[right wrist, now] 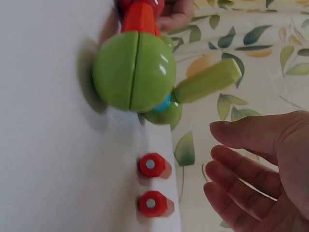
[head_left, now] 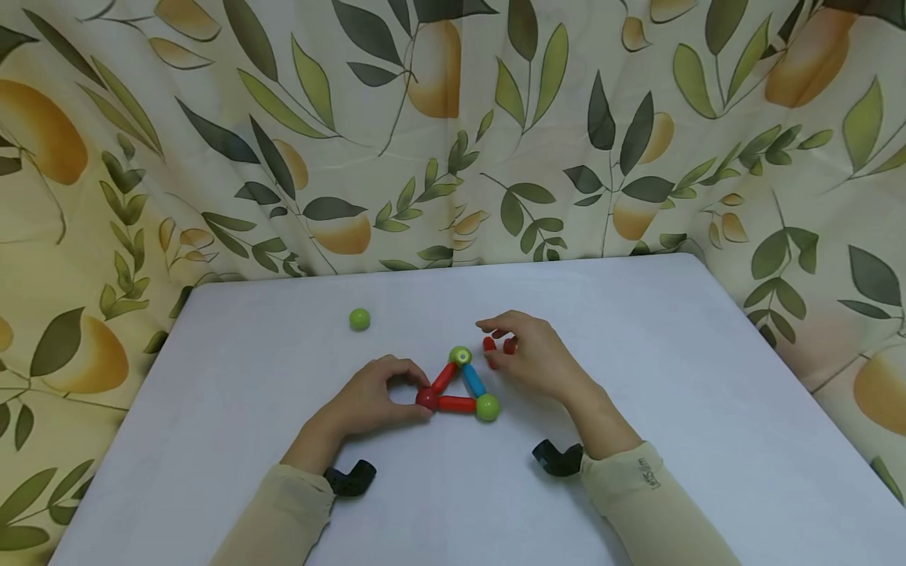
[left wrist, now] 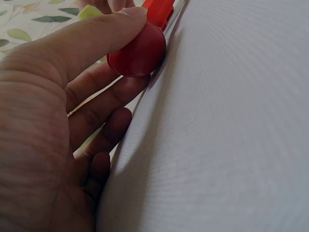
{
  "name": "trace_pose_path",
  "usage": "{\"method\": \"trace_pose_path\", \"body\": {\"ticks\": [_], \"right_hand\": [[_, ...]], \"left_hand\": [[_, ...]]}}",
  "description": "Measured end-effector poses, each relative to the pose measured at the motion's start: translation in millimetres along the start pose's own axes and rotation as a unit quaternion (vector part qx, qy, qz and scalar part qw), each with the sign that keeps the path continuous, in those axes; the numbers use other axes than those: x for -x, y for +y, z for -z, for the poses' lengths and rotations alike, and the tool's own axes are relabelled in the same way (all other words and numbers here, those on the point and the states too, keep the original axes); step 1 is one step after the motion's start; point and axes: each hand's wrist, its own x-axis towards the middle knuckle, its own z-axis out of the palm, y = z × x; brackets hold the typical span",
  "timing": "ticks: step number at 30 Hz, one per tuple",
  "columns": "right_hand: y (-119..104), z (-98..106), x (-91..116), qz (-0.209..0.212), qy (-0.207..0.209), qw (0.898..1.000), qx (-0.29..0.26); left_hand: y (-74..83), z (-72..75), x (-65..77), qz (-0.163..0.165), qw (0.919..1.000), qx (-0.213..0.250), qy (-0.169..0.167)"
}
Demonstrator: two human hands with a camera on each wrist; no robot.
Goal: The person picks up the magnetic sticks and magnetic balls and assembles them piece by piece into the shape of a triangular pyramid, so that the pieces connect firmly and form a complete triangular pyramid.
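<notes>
Flat on the white table lies a triangle of magnetic balls and rods. Its corners are a red ball (head_left: 427, 398) and two green balls, the nearer one (head_left: 487, 408) at the right. Two red rods, one along the front (head_left: 457, 404), and a blue rod (head_left: 473, 380) join them. From the far green ball a light green rod (right wrist: 207, 81) stands upright. My left hand (head_left: 371, 397) pinches the red ball between thumb and fingers. My right hand (head_left: 534, 354) hovers with loosely bent fingers, holding nothing, over two loose red rods (right wrist: 153, 165).
A single green ball (head_left: 359, 319) sits farther back on the table (head_left: 269, 330), left of the triangle. Behind the table hangs a leaf-and-fruit patterned curtain (head_left: 453, 157). Black wrist-worn pieces show beside both sleeves, one near the right forearm (head_left: 557, 458).
</notes>
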Motion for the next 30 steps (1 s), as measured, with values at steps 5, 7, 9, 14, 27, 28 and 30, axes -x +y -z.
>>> {"method": "trace_pose_path", "body": {"ticks": [5, 7, 9, 14, 27, 28, 30], "right_hand": [[10.1, 9.8, -0.7, -0.037, 0.011, 0.999, 0.007], [14.9, 13.8, -1.4, -0.054, 0.014, 0.998, 0.015], [20.0, 17.3, -2.5, -0.071, 0.014, 0.997, 0.025], [29.7, 18.8, -5.8, -0.127, -0.027, 0.991, 0.033], [29.8, 2.8, -9.1, -0.176, -0.067, 0.982, 0.027], [29.3, 2.6, -9.2, -0.176, -0.067, 0.982, 0.029], [28.5, 2.3, -9.3, -0.175, -0.067, 0.982, 0.029]], "left_hand": [[-0.8, -1.2, -1.1, 0.005, 1.0, -0.001, -0.003], [-0.6, -0.7, -1.8, 0.008, 1.0, -0.001, -0.003], [-0.4, 0.4, -2.5, 0.01, 0.9999, 0.0, -0.004], [-1.0, 2.8, -2.8, 0.01, 0.9999, 0.001, -0.002], [-5.5, 4.4, -1.6, 0.002, 0.9999, 0.007, -0.008], [-5.4, 4.4, -1.8, 0.002, 0.9999, 0.008, -0.009], [-5.2, 4.8, -2.3, 0.004, 0.9999, 0.008, -0.01]]}}
